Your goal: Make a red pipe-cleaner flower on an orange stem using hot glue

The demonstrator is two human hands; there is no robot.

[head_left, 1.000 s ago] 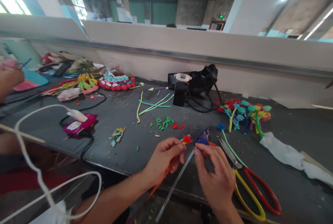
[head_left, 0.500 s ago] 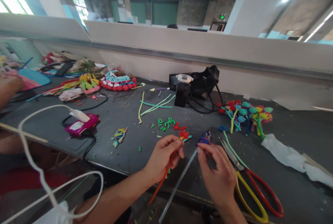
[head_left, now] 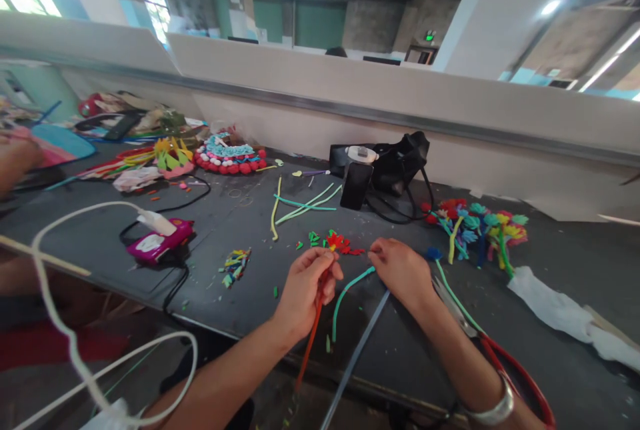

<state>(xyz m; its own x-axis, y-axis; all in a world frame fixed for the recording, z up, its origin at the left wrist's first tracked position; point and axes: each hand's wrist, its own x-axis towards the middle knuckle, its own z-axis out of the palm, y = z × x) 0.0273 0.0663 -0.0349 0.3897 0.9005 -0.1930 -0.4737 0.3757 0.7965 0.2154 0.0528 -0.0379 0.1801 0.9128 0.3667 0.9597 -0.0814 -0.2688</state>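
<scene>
Left hand (head_left: 306, 285) is clamped around thin orange stem (head_left: 311, 337) topped by red paper flower (head_left: 338, 241), just in front of upright black phone (head_left: 356, 185). Right hand (head_left: 401, 271), in front of the phone and slightly right, has its fingertips pinched on the upper end of curved green stem (head_left: 345, 290).

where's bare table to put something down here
Bare: between the pink glue gun and the loose stems; beyond the white cloth, right of the flower bunch. Crowded: the far-left craft pile and around the left hand and right hand.
</scene>
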